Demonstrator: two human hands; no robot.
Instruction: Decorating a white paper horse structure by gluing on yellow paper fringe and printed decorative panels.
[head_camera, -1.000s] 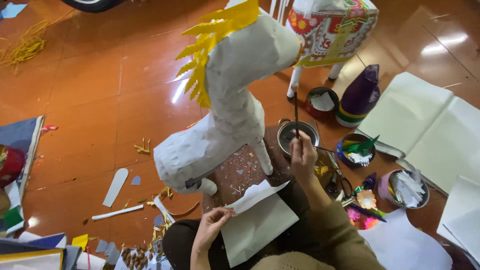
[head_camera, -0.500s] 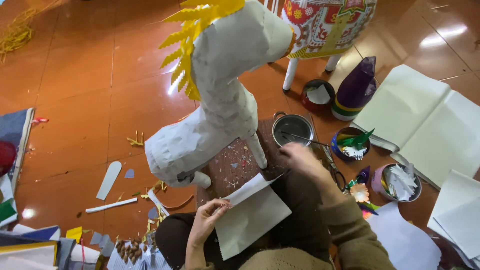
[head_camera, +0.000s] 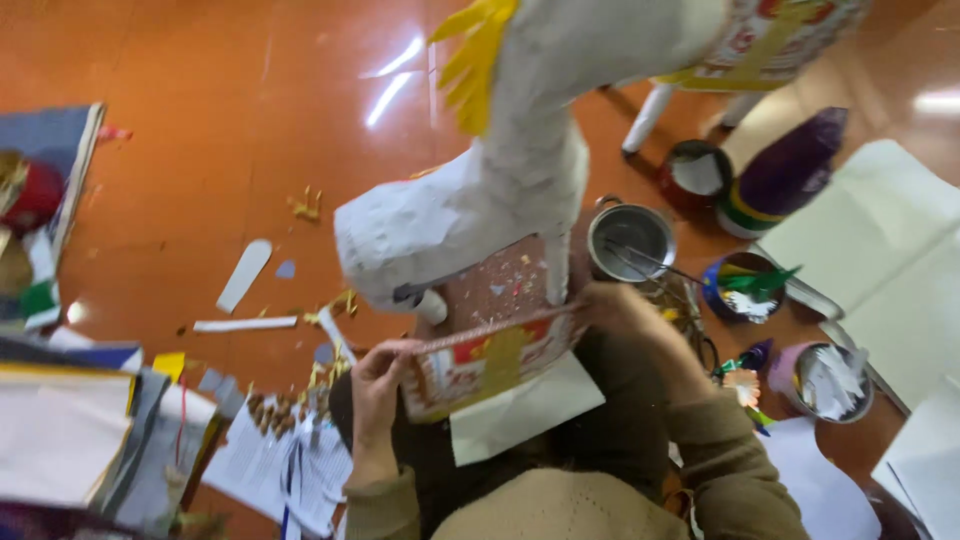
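Head view: you are pinching a printed sheet (head_camera: 490, 365) at both ends, left hand (head_camera: 375, 385) and right hand (head_camera: 610, 310) closed on its edges, over a white sheet (head_camera: 520, 420) on your lap. Beyond it, the figure (head_camera: 470, 210) is standing mostly plain white, so most covering looks undone; the pot (head_camera: 630, 240) is waiting just beside.

Craft workspace on orange floor (head_camera: 200, 150): papier-mâché animal (head_camera: 470, 200), paper scraps (head_camera: 245, 275), paste pots (head_camera: 630, 240) (messy).
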